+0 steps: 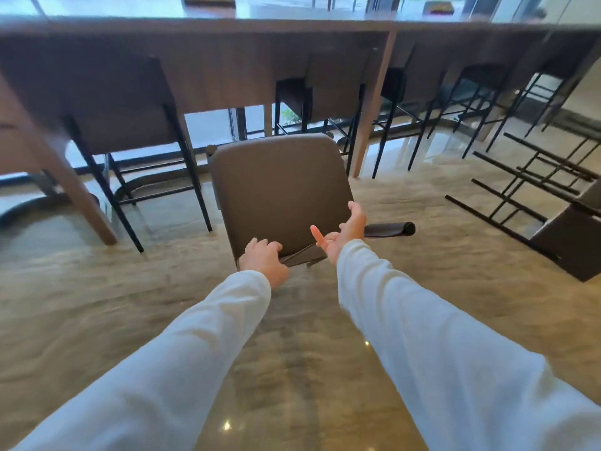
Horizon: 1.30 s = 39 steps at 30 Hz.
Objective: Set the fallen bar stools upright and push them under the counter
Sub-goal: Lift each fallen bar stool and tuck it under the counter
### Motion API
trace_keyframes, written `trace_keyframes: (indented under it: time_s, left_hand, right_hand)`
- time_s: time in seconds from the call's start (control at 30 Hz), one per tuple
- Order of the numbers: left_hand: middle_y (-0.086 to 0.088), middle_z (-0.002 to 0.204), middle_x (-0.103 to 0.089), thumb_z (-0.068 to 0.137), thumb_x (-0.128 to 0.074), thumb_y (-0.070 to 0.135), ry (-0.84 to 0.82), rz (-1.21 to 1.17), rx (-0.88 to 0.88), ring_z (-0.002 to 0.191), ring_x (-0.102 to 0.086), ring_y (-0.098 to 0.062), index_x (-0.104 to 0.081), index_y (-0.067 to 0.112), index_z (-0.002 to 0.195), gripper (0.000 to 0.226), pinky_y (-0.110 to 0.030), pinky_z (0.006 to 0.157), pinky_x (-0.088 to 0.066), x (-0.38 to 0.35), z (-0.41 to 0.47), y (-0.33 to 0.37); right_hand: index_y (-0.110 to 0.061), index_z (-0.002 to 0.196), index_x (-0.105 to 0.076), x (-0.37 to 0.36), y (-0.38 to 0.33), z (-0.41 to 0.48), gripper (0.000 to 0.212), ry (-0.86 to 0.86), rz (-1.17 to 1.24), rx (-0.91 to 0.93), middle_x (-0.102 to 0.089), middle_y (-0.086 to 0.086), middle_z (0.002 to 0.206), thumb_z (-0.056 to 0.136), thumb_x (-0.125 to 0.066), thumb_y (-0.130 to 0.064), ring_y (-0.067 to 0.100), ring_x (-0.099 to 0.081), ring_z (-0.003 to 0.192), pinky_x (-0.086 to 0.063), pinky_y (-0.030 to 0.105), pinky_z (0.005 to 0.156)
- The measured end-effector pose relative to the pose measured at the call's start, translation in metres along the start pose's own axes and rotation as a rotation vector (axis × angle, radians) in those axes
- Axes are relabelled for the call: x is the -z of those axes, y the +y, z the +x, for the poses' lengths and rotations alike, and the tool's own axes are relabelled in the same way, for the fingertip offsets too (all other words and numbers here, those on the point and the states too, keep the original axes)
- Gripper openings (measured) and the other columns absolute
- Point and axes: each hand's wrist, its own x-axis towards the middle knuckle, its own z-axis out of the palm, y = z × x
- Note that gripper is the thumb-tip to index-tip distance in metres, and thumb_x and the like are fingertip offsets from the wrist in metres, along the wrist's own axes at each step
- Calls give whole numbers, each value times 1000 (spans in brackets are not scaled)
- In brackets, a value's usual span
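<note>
Standing tucked under the counter (227, 26) at far left is an upright stool (123, 102). Your left hand (263, 258) curls its fingers over the near edge of the brown stool (279, 190) in front of you, short of the counter. Your right hand (344, 232) is open, fingers spread, just beside that stool's near right corner. Further right, a fallen stool (569, 249) lies on its side on the floor (292, 336)

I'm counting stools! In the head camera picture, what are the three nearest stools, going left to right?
upright stool → middle stool → fallen stool
</note>
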Motion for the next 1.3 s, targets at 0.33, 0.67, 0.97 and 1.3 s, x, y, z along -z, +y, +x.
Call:
trace_keyframes:
  time_s: [0.33, 0.67, 0.97, 1.3]
  left_hand:
    - [-1, 154, -18, 76, -58, 20, 128, 225, -46, 143, -12, -20, -7, 14, 148, 88, -33, 117, -1, 36, 96, 5]
    - [-1, 155, -14, 77, -54, 13, 34, 179, 40, 145, -2, -17, -5, 18, 149, 87, -29, 113, 11, 109, 205, -4]
    - [1, 154, -21, 79, -57, 12, 79, 134, 27, 145, -10, -19, -16, 24, 148, 81, -31, 116, 2, 156, 316, -33]
    - [2, 150, -28, 76, -62, 13, 139, 100, 83, 143, -17, -19, -22, 24, 145, 80, -33, 116, 0, 175, 390, -45]
  right_hand:
    - [-23, 146, -25, -92, -42, 72, 71, -252, -184, -117, -25, 23, 151, 85, -52, -47, 38, -35, 134, -51, 46, 89]
    - [-16, 141, -34, -165, -68, 141, 61, -297, -347, -156, -44, 15, 143, 87, -54, -37, 30, -52, 120, -53, 44, 80]
    - [-20, 137, -38, -234, -66, 205, 52, -198, -461, -135, -50, 13, 138, 90, -52, -39, 29, -56, 115, -55, 43, 83]
    - [-19, 141, -34, -288, -86, 271, 56, -159, -396, -124, -52, 15, 135, 91, -52, -37, 30, -59, 107, -55, 42, 74]
